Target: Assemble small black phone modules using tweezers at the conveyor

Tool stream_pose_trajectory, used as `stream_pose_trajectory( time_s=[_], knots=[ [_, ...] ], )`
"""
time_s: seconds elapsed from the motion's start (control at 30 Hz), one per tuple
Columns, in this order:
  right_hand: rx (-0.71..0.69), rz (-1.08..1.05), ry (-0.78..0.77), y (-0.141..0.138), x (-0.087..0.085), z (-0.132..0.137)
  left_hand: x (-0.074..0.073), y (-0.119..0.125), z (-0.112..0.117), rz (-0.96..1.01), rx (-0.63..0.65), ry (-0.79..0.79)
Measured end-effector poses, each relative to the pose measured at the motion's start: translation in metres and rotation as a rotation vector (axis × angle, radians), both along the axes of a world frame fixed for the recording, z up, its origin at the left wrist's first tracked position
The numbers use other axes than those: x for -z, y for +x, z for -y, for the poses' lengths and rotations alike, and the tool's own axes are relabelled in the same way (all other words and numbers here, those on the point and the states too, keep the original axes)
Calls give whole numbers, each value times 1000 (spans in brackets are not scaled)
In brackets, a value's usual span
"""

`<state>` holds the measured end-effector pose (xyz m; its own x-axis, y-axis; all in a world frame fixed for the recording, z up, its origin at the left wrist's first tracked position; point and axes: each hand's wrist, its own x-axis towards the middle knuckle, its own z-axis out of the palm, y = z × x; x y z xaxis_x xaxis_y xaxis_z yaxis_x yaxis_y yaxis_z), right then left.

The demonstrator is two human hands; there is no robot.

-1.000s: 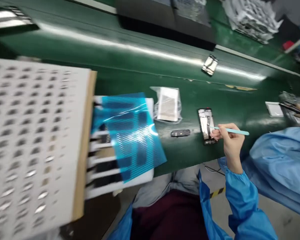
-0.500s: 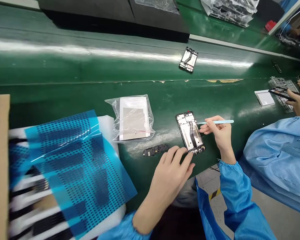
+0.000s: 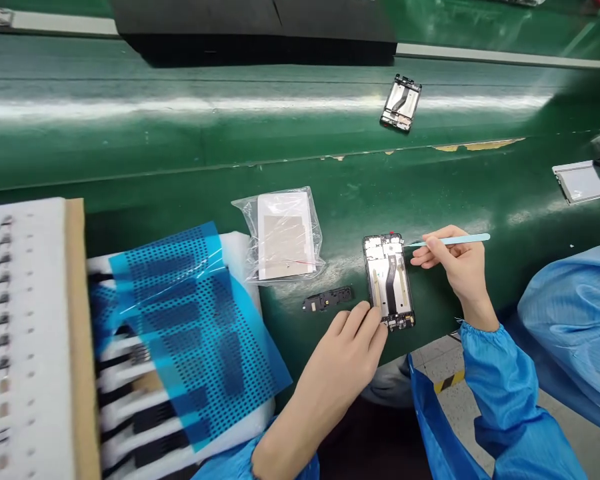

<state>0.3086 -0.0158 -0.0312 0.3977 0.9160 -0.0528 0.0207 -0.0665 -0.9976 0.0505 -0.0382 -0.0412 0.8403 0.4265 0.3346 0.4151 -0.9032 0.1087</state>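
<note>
An opened smartphone (image 3: 391, 280) lies on the green bench, its boards and a black flex cable exposed. At its lower left edge, my left hand (image 3: 347, 353) holds it with bent fingertips; the thumb is hidden. Light blue tweezers (image 3: 463, 239) are pinched in my right hand (image 3: 453, 263). Their tip reaches the phone's upper right edge, by a small part too tiny to name. Left of the phone is a loose black phone inner cover (image 3: 327, 299). Behind that, a clear plastic bag (image 3: 287, 233) contains flat white and grey sheets.
Perforated blue film (image 3: 190, 333) covers a foam tray of black strips at left. Beside it stands a white foam board (image 3: 25, 333) with small parts. Another opened phone (image 3: 401, 103) lies farther back. At right are a white panel (image 3: 580, 181) and a co-worker's blue sleeve (image 3: 575, 307).
The view has shifted, so the bench items appear displaced. My left fingers have drawn closer together at the phone's lower edge. The tweezers stay at its upper right edge.
</note>
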Motion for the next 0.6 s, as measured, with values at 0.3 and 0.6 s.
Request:
stream_pose_trajectory(
  time_s=[0.3,0.6],
  knots=[
    [-35,-3,-11,-5,2,-3,-26,-5,-24,120,-196,-112],
    [-46,-25,10,-5,6,0,-9,14,-37,55,-196,-5]
  ],
)
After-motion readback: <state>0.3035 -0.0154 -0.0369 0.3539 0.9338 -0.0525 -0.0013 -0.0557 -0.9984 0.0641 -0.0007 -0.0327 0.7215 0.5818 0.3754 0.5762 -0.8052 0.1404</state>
